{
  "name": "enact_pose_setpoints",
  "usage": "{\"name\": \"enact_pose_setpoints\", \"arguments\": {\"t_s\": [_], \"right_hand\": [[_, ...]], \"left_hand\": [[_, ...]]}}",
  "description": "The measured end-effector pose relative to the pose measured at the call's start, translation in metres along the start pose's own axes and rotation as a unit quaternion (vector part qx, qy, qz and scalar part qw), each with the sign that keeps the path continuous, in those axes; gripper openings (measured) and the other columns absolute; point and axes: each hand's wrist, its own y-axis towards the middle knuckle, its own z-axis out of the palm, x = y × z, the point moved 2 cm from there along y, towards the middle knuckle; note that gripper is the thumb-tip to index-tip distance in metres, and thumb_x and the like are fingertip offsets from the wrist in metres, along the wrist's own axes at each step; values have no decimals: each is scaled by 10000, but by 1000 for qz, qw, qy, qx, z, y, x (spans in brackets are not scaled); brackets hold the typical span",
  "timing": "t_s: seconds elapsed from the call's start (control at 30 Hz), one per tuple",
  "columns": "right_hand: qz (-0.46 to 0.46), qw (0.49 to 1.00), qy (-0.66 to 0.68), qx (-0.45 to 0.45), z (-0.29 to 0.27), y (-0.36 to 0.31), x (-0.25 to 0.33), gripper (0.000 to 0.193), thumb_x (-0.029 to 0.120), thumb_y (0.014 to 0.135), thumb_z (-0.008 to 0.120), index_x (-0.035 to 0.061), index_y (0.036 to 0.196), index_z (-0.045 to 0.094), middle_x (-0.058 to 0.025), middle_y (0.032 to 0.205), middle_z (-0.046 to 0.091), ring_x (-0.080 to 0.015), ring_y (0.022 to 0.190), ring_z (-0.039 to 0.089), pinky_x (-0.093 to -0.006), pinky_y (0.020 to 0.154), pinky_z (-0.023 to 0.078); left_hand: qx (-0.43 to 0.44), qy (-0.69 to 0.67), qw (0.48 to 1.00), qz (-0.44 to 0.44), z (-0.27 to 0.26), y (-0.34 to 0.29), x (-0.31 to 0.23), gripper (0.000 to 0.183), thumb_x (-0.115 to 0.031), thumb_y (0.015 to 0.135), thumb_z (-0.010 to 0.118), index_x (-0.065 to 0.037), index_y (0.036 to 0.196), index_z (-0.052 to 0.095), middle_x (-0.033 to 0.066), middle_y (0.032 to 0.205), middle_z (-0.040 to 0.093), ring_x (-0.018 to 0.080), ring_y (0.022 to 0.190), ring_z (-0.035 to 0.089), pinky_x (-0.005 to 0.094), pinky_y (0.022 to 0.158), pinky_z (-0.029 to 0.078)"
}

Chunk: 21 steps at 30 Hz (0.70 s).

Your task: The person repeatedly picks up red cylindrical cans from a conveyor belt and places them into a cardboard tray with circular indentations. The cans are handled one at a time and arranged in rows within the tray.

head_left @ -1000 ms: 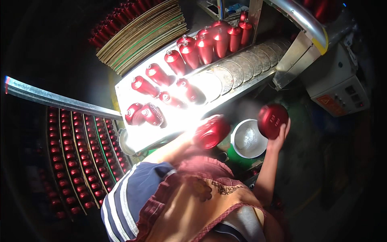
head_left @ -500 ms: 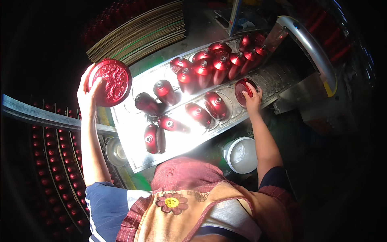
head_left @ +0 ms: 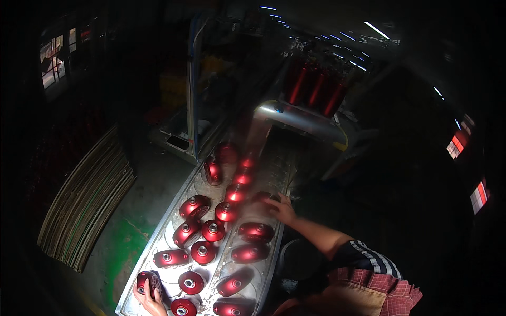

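Observation:
Glossy red bottles with short necks stand in rows on a long metal conveyor table [head_left: 174,231]. At its near left end my left hand [head_left: 150,301] has its fingers wrapped round a dark red bottle [head_left: 145,279]. My right hand [head_left: 282,209] reaches to the right lane, its fingers closed on another red bottle [head_left: 264,197], which is dim and partly covered by them. Just nearer than that hand sits a flattened red bottle [head_left: 256,230]. Beside my left hand stands a round-shouldered red bottle [head_left: 191,283].
A curved silver machine cover [head_left: 300,124] spans the far end of the conveyor, with tall red cylinders [head_left: 316,87] behind it. A stack of thin boards [head_left: 87,200] lies left of the table. An upright post [head_left: 193,89] rises by the table's far left edge.
The view has swung toward the far end of the conveyor. My left hand has come down from holding up an embossed red bottle to a bottle on the table. My right hand stays at the right lane.

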Motion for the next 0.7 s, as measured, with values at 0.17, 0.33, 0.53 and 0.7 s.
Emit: {"name": "enact_pose_setpoints", "arguments": {"t_s": [0.17,0.33,0.53,0.7], "right_hand": [[41,997,54,-41,-21,-39,-25,583,148,781,725,264,1330,567,-250,1378,427,-416,1295,390,-447,1079,342],[103,986,119,-63,-40,-112,-62,515,160,803,734,175,1295,582,-175,1324,489,-345,1222,482,-404,1041,390],[211,949,215,-97,-80,-282,-123,489,82,809,724,127,1277,588,-123,1168,563,-243,1103,582,-337,902,495],[327,873,306,-193,-99,-469,-185,439,65,814,694,60,1243,601,-129,1143,626,-236,959,638,-334,853,512]], "left_hand": [[-4,-4,1000,-3,5,-2,-14,567,59,695,722,-158,1214,644,167,1226,507,335,1085,541,402,968,440],[-24,-8,1000,14,-3,-5,-48,517,53,719,704,-128,1201,644,161,1198,532,313,1070,554,391,960,445],[-77,-72,993,56,-9,-25,-112,459,46,748,682,-91,1185,644,153,1164,561,287,1052,569,378,950,451],[-16,-207,970,124,2,-83,-208,412,40,772,664,-60,1172,644,147,1136,586,265,1036,582,367,942,455]]}}
